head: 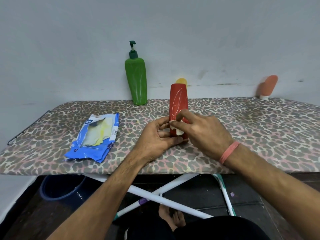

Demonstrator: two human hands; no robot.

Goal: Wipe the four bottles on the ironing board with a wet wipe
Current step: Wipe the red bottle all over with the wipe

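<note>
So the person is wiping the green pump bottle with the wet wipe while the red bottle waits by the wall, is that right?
Not quite: the head view shows the colours swapped. The red bottle is being wiped with the wet wipe, and the green pump bottle waits by the wall.

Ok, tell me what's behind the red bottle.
Behind the red bottle, only a rounded yellow top shows, near the wall. The bottle covers the rest, so what it is cannot be told.

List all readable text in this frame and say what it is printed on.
"mee mee", partly cut off: top left corner of the blue wipes pack.
Small print and barcode on the pack's right edge: too small to read.
Red bottle, green bottle: only white swirl marks, no words.
</note>
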